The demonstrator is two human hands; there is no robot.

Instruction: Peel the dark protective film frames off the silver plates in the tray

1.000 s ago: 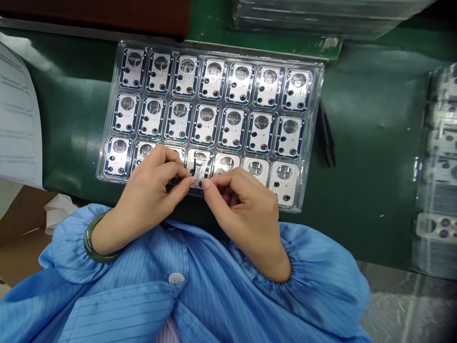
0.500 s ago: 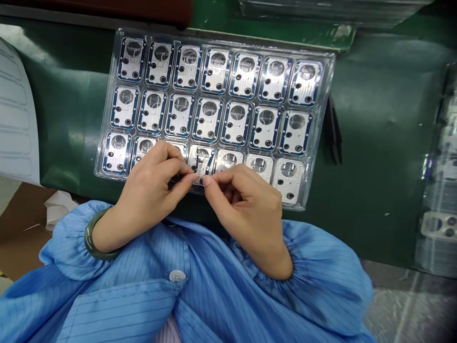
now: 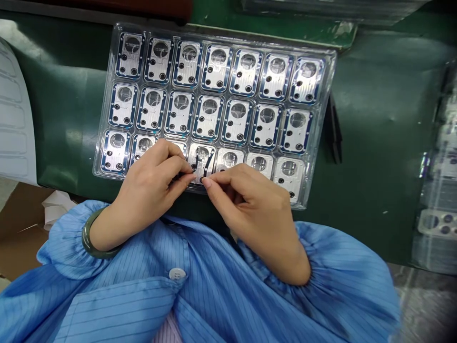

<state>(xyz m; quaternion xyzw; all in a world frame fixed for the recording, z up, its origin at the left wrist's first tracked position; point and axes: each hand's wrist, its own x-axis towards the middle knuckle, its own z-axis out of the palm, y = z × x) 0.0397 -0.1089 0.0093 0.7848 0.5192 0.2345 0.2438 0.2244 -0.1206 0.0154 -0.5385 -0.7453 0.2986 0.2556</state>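
Observation:
A clear plastic tray (image 3: 323,138) lies on the green mat, holding three rows of small silver plates with dark blue rims and round holes. My left hand (image 3: 152,188) and my right hand (image 3: 250,200) meet over the front row. Both pinch a thin black strip (image 3: 200,167) that loops above one plate (image 3: 203,155) in that row. Fingertips of the two hands nearly touch. The three front-row plates to the right of it (image 3: 287,171) show no blue rim. A green bangle (image 3: 89,238) circles my left wrist.
Black tweezers (image 3: 334,136) lie just right of the tray. A stack of clear trays with parts (image 3: 437,190) stands at the right edge. White sheets (image 3: 16,128) sit at the left, cardboard (image 3: 17,233) below them. More stacked trays (image 3: 321,7) line the back.
The view has shifted, so the tray sits slightly higher and further right. My right hand has turned a little and the black strip now stands out further between the fingertips.

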